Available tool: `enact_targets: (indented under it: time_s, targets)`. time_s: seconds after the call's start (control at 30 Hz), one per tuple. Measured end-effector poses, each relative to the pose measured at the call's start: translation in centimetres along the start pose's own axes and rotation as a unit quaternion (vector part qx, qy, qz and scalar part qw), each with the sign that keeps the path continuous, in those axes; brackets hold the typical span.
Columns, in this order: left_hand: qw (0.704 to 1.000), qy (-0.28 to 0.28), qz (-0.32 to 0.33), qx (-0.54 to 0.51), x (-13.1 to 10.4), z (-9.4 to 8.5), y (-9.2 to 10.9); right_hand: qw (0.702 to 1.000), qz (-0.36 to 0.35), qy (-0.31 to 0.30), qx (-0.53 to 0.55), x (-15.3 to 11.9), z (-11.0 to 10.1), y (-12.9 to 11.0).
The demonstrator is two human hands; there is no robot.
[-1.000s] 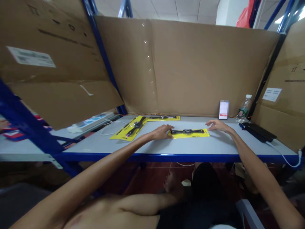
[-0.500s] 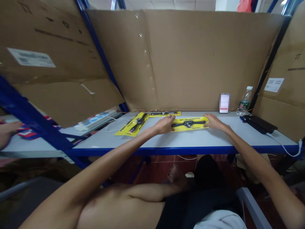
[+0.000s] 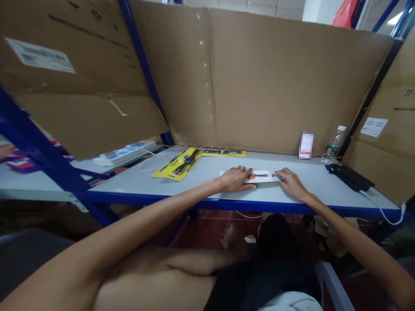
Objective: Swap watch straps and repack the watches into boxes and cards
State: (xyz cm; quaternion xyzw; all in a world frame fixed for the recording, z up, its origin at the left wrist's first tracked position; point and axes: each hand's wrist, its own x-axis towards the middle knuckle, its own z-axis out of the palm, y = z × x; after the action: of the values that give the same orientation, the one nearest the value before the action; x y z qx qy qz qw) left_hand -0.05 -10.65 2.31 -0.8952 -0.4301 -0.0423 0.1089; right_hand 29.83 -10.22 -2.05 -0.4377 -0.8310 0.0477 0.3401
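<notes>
A carded spokeshave pack (image 3: 262, 176) lies with its white printed back turned up, near the front middle of the table. My left hand (image 3: 236, 178) rests flat across its left part, fingers stretched out and thumb apart along the front edge. My right hand (image 3: 291, 182) is closed, pinching the right end of the pack. The tool itself is hidden underneath. To the left lies a yellow spokeshave pack (image 3: 179, 164), face up and slanted. Behind it, along the back edge, is another yellow pack (image 3: 224, 153), partly cut off from view by the slanted one.
A cardboard wall (image 3: 266, 82) closes off the back of the table (image 3: 181, 190). A phone (image 3: 306, 145) and a water bottle (image 3: 333, 146) stand at the back right, beside a black device (image 3: 352, 176) with a white cable. A power strip (image 3: 125, 153) sits at left.
The pack between my hands has turned from its yellow front to its white back and come nearer the front edge. My left hand has gone from its end to lying over it.
</notes>
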Motion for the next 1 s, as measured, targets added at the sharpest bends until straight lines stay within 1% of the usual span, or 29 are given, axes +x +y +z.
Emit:
enact_targets:
  time_s: [0.07, 0.13, 0.23, 0.37, 0.53, 0.63, 0.8, 0.9, 1.0]
  targets:
    - [1.0, 0.02, -0.004, 0.011, -0.2, 0.7, 0.6, 0.993, 0.069, 0.031, 0.086, -0.1, 0.0, 0.4]
    - [0.999, 0.042, -0.009, 0.026, -0.6, 1.1, 1.0, 0.98, 0.124, 0.042, 0.151, -0.2, 0.0, 0.8]
    - [0.997, 0.054, -0.017, 0.045, -1.0, 1.2, 1.2, 0.966, 0.157, 0.032, 0.204, -0.2, -0.2, 0.9]
    - [0.996, 0.05, -0.013, 0.07, -1.0, 1.1, 1.3, 0.944, 0.212, 0.017, 0.253, -0.1, -0.3, 0.5]
    - [0.998, 0.048, -0.008, 0.035, -0.9, 1.2, 1.2, 0.919, 0.262, 0.032, 0.293, 0.4, -0.1, -0.2]
    - [0.998, 0.043, -0.002, 0.036, -0.9, 1.1, 1.2, 0.917, 0.273, 0.043, 0.287, 0.8, 0.3, -0.3]
    - [0.997, 0.044, -0.013, 0.054, -1.0, 1.0, 1.5, 0.938, 0.257, 0.075, 0.219, 0.8, 0.8, 0.0]
    - [0.997, 0.045, -0.014, 0.059, -1.1, 1.0, 1.6, 0.938, 0.253, 0.092, 0.22, 0.6, 1.0, 0.1]
    - [0.997, 0.041, -0.017, 0.07, -1.2, 0.9, 1.6, 0.937, 0.252, 0.092, 0.224, 0.6, 1.0, 0.1]
